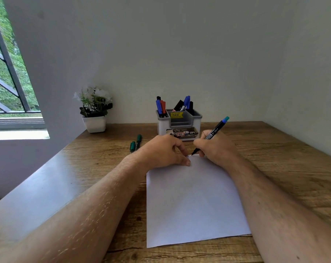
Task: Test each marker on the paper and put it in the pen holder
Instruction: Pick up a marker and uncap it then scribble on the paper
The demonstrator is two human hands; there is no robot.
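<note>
A white sheet of paper (pixel 195 202) lies on the wooden desk. My right hand (pixel 216 149) grips a black marker with a teal end (pixel 217 128), its tip touching the paper's far edge. My left hand (pixel 164 151) rests with curled fingers on the paper's top left corner; whether it holds a cap is hidden. A grey and white pen holder (pixel 180 123) stands just beyond my hands, with several blue, red and black markers in it. Two green markers (pixel 135 143) lie on the desk to the left of my left hand.
A small white pot with white flowers (pixel 94 111) stands at the back left of the desk (pixel 284 149). The wall runs close behind the holder and along the right. A window (pixel 7 73) is on the left.
</note>
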